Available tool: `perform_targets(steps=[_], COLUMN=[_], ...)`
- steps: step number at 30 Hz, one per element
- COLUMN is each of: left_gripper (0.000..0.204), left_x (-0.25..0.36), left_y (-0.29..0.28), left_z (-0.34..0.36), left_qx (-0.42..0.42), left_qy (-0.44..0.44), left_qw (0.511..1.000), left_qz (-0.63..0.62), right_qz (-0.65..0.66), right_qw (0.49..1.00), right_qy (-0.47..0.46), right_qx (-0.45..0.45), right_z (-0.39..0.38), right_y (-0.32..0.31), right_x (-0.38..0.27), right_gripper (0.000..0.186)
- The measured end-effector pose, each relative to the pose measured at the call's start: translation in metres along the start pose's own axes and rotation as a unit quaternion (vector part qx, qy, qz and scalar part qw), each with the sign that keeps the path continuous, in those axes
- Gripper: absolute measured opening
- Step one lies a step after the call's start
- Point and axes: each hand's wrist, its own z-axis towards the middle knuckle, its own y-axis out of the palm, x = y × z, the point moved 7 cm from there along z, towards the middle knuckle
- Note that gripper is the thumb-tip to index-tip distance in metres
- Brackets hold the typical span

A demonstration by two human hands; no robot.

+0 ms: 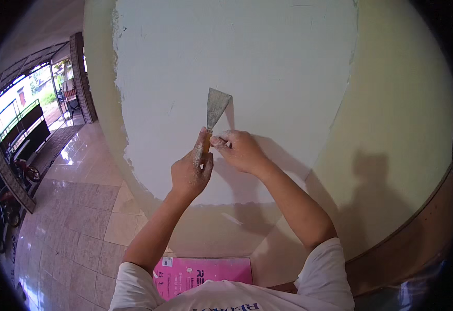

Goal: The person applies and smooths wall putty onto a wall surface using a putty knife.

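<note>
My left hand (pixel 191 168) is wrapped round the yellowish handle of a putty knife (pixel 218 108), held upright with its flat, greyish blade widening toward the top. My right hand (pixel 239 149) has curled fingers, and its thumb and fingertips meet the same handle just under the blade. Whitish residue covers the fingers of both hands. Behind them stands a wall with a broad white coated patch (pixel 278 67), rough at its edges. The blade appears in front of this patch and casts a shadow on it.
Below, near my body, lies a pink printed package (pixel 231 269). Glossy floor tiles (pixel 89 207) stretch to the left, toward parked motorbikes (pixel 14 207) and a gated opening (pixel 34 103). Bare cream wall (pixel 397 93) borders the white patch on the right, with a brown band (pixel 413 233) along its base.
</note>
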Motion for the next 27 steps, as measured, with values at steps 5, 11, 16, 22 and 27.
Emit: perform_targets(steps=[5, 11, 16, 22, 27], left_gripper=[0.066, 0.063, 0.052, 0.049, 0.049], left_x=[-0.069, -0.065, 0.0, -0.02, 0.011], left_y=[0.001, -0.003, -0.045, 0.018, -0.042], left_z=[-0.058, -0.032, 0.063, -0.013, 0.08], left_qx=[0.042, 0.049, 0.03, 0.088, 0.08], left_qy=[-0.117, -0.111, -0.121, -0.174, -0.13], left_qw=[0.992, 0.992, 0.967, 0.923, 0.95], left_qz=[-0.029, -0.018, -0.222, -0.332, -0.274], right_qz=[-0.077, -0.279, -0.328, -0.323, -0.313], right_qw=[0.932, 0.773, 0.785, 0.794, 0.794], right_qy=[-0.192, -0.282, -0.23, -0.228, -0.233], right_qx=[0.297, 0.495, 0.472, 0.463, 0.467], right_z=[-0.003, 0.016, 0.024, 0.026, 0.025], right_y=[-0.096, -0.154, -0.155, -0.158, -0.159], right_x=[0.0, 0.004, 0.015, 0.016, 0.015], right_gripper=[0.016, 0.048, 0.056, 0.051, 0.045])
